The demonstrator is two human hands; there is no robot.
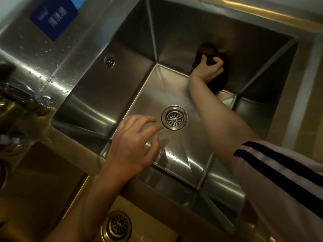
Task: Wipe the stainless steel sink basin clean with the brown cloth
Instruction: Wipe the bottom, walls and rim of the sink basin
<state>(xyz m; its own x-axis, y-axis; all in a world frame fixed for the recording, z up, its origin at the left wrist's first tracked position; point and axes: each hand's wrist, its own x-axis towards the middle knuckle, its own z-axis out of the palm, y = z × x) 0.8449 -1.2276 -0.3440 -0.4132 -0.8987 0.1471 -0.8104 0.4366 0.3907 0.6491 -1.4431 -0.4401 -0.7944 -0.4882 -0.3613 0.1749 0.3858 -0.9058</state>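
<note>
Beside drain (174,117): left hand (132,147) hovering | right hand (208,69) gripping brown cloth (220,84)

Two bare forearms, no watch or rings visible. Right arm wears a short pale sleeve (286,186) with two black stripes (272,165) running along it. Left arm uncovered to frame edge.

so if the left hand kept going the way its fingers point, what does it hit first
Most likely the drain strainer: the left hand hovers open with fingertips aimed at it. Depth is unclear, so it might pass above.
</note>
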